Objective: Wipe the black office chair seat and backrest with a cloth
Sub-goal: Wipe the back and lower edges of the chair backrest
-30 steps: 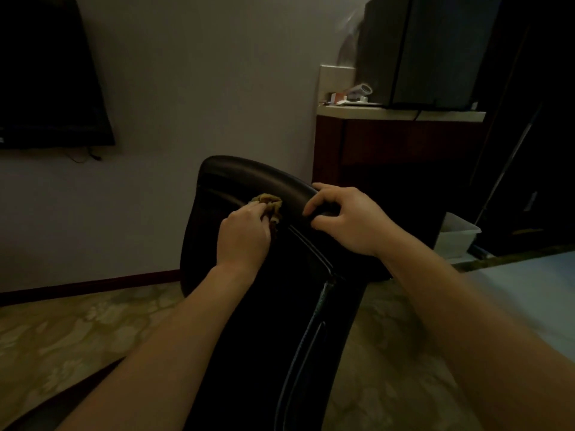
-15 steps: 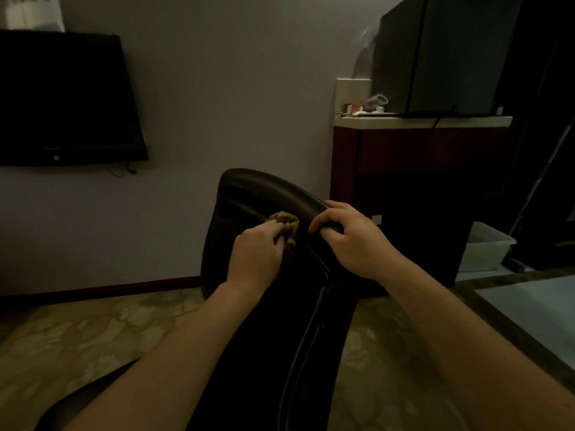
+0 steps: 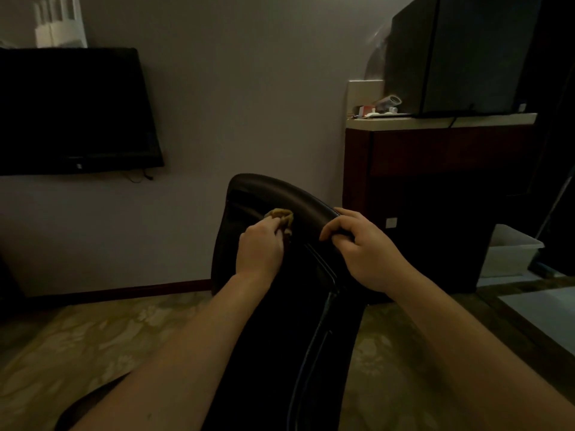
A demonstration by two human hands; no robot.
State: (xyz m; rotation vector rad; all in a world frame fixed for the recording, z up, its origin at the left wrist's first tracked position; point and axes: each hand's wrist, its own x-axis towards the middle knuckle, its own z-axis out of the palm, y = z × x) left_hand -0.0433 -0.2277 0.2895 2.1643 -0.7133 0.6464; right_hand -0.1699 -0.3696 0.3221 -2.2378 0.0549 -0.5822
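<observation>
Backrest (image 3: 273, 191), black office chair: upright, near wall. Cloth (image 3: 281, 214), yellowish, bunched: gripped by left hand (image 3: 259, 248), pressed just under the top edge. Right hand (image 3: 361, 247): curled over the rim, steadying. Change over the last second: cloth barely shifted. Seat (image 3: 84, 405), probably the dim shape low left: likely still to wipe.

Obs: cloth (image 3: 281, 214) mostly buried in left hand (image 3: 259, 248), crumpled tip showing. Lower chair (image 3: 267, 337) lost in shadow, cut by bottom edge. Small clutter (image 3: 381, 107) on worktop (image 3: 491, 118) unidentifiable.
</observation>
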